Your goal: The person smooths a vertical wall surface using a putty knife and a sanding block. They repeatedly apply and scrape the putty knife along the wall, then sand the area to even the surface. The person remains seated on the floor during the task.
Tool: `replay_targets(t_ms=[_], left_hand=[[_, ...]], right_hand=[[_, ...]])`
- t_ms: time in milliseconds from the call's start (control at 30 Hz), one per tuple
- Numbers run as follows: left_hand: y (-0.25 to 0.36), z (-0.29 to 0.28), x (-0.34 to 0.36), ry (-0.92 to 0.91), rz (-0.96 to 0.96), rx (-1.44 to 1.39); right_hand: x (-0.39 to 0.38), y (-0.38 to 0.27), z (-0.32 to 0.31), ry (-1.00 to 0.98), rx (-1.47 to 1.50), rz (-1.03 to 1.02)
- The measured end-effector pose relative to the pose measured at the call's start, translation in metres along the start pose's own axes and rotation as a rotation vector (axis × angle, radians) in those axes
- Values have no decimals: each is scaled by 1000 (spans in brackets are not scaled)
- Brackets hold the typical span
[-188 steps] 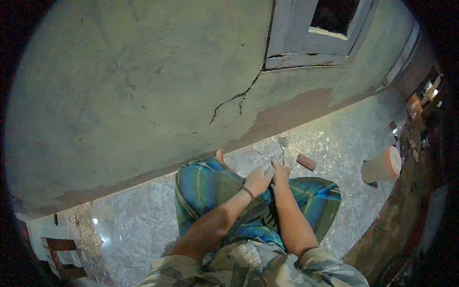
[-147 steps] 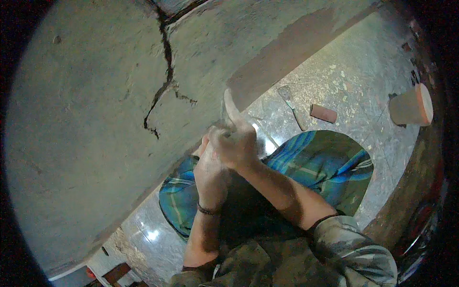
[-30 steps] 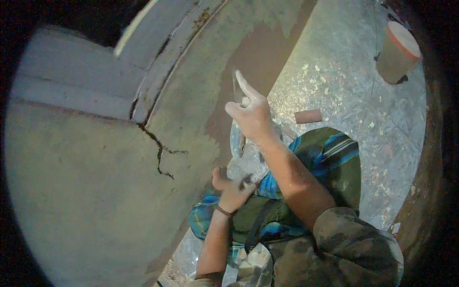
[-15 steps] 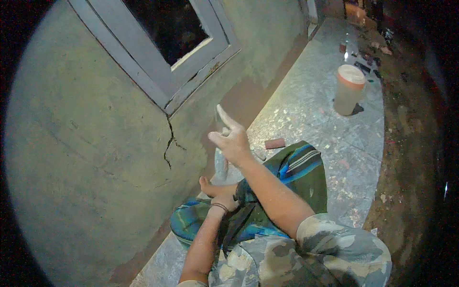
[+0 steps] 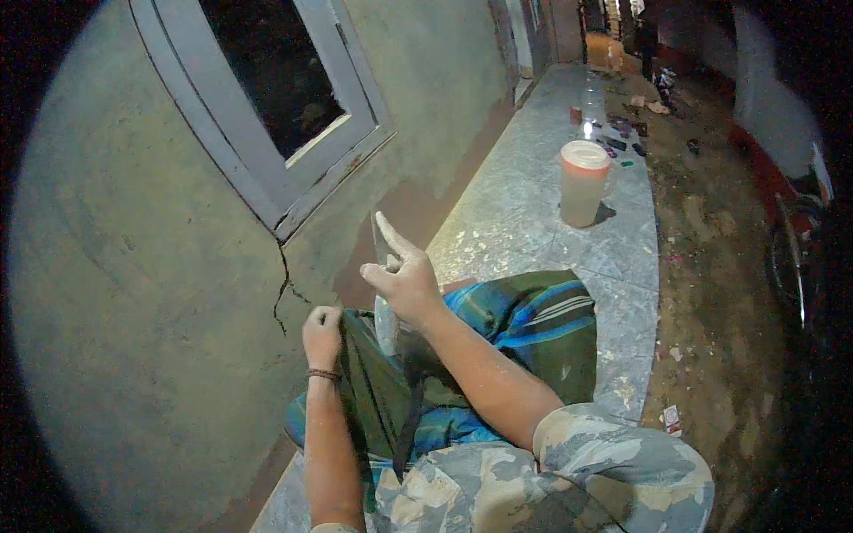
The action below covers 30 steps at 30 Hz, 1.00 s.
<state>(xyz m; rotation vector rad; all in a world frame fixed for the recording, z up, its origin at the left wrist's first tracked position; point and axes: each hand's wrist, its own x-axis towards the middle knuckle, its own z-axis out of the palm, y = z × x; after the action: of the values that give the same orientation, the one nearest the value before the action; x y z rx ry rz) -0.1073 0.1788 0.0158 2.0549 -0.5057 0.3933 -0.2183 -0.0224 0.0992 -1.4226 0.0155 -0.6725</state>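
One thin flat tool (image 5: pixel 377 238), seen nearly edge-on, is grasped in the right hand (image 5: pixel 410 282), alongside its outstretched index finger. The left hand (image 5: pixel 322 336) is clenched on the green and blue plaid cloth (image 5: pixel 366 386) over the lap. Beyond, a crack (image 5: pixel 283 286) descends from the corner of the window frame (image 5: pixel 366 133); a lidded container (image 5: pixel 582 191) stands upright on the tiled floor (image 5: pixel 617 253).

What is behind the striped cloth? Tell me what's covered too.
Past the striped cloth, a sliver of reddish block shows; the rest of it is covered. The left hand grips the cloth; whatever lies underneath is hidden.
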Motion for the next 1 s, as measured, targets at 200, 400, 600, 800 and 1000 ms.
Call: replay_targets(t_ms=[200, 400, 600, 800, 1000], left_hand=[[-39, 8, 29, -296, -62, -113], [-127, 95, -4, -591, -14, 347], [-157, 99, -38, -1005, 198, 423], [-101, 32, 20, -424, 138, 468], [-19, -8, 41, -227, -119, 622]], right_hand=[[-4, -14, 2, 51, 41, 71], [-11, -12, 8, -16, 68, -47], [-15, -15, -1, -14, 149, 37], [-8, -5, 2, 22, 37, -20], [-9, 2, 14, -30, 112, -26]])
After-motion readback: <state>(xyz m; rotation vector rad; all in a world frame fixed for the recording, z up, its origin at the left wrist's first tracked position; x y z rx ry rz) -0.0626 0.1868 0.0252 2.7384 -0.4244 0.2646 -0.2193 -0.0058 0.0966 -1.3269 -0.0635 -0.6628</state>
